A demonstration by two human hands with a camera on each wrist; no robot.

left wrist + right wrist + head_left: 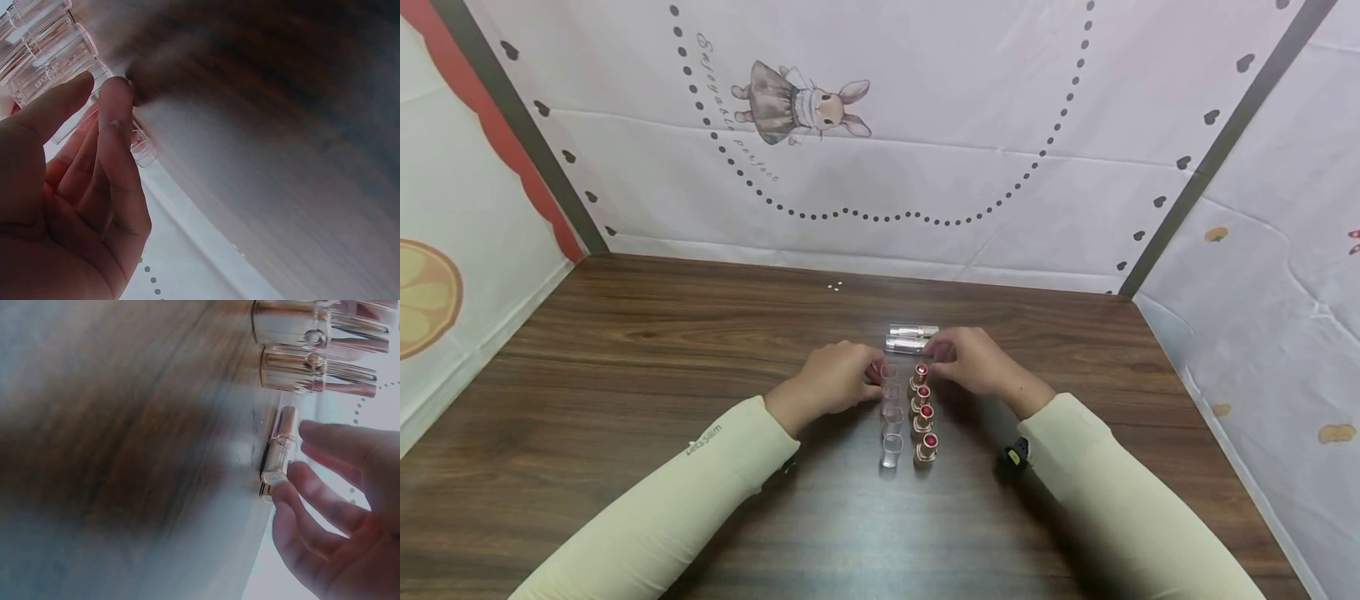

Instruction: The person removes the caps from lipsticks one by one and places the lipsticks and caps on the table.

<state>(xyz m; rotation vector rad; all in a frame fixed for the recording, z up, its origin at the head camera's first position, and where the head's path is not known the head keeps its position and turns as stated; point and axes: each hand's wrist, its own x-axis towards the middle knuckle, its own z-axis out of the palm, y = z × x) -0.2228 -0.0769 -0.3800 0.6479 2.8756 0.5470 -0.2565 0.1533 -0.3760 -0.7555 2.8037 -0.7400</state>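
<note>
Several clear lipstick caps (892, 450) stand upright in a column on the table. At the far end of that column, my left hand (838, 379) pinches the last clear cap (889, 372) between thumb and bent forefinger; its other fingers are curled. Right of the caps, several uncapped lipsticks (927, 448) with red tops stand in a parallel column. My right hand (973, 360) is beside the far end of this column, with loosely bent fingers. Its fingertips reach the near end of a lying capped lipstick (279, 453). A second capped lipstick (913, 331) lies behind it.
The wood-grain table (662, 333) ends at a patterned cloth wall (925, 100) at the back, with cloth walls on both sides too. A few tiny white bits (835, 286) lie near the back edge. A dark wrist device (1015, 457) shows under the right sleeve.
</note>
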